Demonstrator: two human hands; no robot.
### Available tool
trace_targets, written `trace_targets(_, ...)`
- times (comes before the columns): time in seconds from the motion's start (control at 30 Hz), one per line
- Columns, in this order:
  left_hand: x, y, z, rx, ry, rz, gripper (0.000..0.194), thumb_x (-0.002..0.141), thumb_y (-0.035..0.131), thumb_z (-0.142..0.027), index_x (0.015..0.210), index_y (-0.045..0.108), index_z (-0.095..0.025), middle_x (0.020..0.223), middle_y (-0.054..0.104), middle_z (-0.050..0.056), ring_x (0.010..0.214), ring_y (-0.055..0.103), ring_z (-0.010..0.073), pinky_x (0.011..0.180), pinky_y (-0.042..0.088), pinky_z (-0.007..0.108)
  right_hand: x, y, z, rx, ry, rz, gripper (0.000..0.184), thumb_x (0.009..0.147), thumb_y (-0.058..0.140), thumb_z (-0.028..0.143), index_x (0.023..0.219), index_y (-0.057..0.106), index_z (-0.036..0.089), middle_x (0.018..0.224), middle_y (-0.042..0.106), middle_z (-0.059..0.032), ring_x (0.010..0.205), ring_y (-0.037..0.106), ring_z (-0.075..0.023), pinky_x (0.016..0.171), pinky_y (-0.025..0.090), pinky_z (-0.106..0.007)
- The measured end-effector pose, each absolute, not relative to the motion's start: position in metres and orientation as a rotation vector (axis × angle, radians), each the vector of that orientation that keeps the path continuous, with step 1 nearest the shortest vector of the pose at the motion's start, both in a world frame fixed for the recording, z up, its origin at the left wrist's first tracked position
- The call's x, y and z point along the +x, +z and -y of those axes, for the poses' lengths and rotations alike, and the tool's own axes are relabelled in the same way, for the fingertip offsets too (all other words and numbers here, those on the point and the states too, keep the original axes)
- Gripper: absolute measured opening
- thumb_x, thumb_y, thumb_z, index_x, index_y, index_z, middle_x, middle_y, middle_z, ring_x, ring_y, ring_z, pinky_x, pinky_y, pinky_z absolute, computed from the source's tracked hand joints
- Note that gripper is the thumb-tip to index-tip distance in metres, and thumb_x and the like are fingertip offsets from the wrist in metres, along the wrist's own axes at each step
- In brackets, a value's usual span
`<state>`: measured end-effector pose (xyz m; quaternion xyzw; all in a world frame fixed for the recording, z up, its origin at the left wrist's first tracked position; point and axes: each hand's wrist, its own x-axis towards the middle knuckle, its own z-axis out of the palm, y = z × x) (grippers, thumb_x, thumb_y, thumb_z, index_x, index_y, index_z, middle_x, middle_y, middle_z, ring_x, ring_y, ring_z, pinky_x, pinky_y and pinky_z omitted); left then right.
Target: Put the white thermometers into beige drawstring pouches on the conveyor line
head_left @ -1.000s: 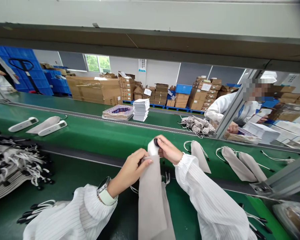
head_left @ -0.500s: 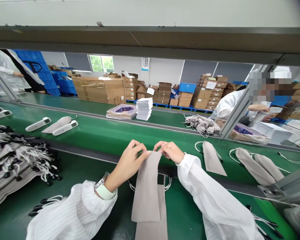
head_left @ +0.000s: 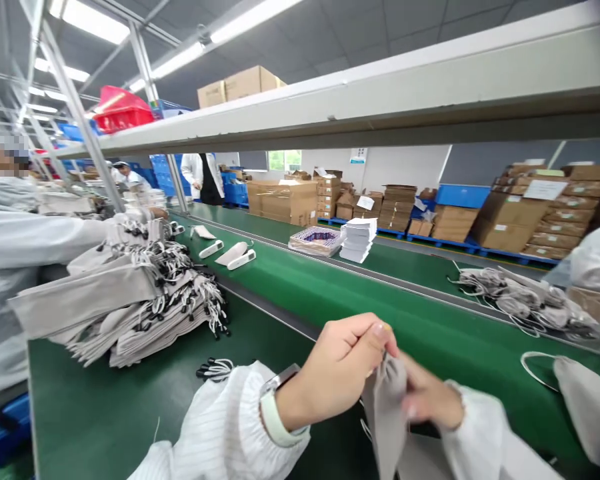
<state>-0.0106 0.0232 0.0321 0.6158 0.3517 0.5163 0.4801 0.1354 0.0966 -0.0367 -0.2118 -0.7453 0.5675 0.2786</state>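
My left hand (head_left: 343,370) pinches the top edge of a grey fabric pouch (head_left: 387,413) low in the middle of the view. My right hand (head_left: 427,400) is blurred by motion and grips the same pouch from the right side. The pouch hangs down between my hands, bunched near the top. A white watch band (head_left: 275,413) sits on my left wrist.
A big stack of grey drawstring pouches (head_left: 130,300) lies at left beside a co-worker's sleeve (head_left: 35,240). White devices (head_left: 233,257) ride the green conveyor (head_left: 380,307). Papers (head_left: 357,239), a tray (head_left: 316,240), a pouch heap (head_left: 525,300) and a filled pouch (head_left: 583,400) lie further along.
My head has turned left and up, bringing the pouch stack and the overhead shelf into view. My hands have come closer together, and the pouch top is now bunched between them.
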Motion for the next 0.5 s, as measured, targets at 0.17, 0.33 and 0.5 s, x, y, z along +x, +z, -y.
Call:
trace_targets(0.17, -0.009, 0.034, -0.026, 2.051, 1.27, -0.959, 0.028, 0.086, 0.038, -0.028, 0.073, 0.059, -0.014, 0.067, 0.053, 0.001, 0.064, 0.048, 0.0098, 0.062, 0.039, 0.02, 0.128, -0.033, -0.089, -0.803, 1.377, 1.846, 0.048, 0.056, 0.066, 0.04, 0.095, 0.054, 0.016, 0.095, 0.06, -0.0092, 0.089, 0.056, -0.0248, 0.077, 0.044, -0.034)
trace_targets(0.33, -0.083, 0.042, -0.046, 2.542, 1.217, -1.504, 0.024, 0.085, 0.04, -0.031, 0.082, 0.058, -0.016, 0.085, 0.057, 0.005, 0.088, 0.051, 0.0165, 0.083, 0.038, 0.029, 0.223, -0.03, -0.185, -1.73, 0.655, 1.491, 0.069, 0.057, 0.059, 0.052, 0.113, 0.044, 0.015, 0.113, 0.051, -0.0148, 0.101, 0.05, -0.0336, 0.083, 0.041, -0.042)
trace_targets(0.5, -0.264, 0.06, -0.048, 2.196, 0.696, -2.565, 0.055, 0.062, 0.062, -0.039, 0.11, 0.048, -0.015, 0.115, 0.047, 0.008, 0.108, 0.042, 0.0215, 0.093, 0.031, 0.03, 0.298, -0.091, -0.244, -2.278, 0.503, 1.715, 0.065, 0.061, 0.053, 0.047, 0.109, 0.048, 0.003, 0.095, 0.056, -0.0285, 0.086, 0.057, -0.0397, 0.066, 0.046, -0.044)
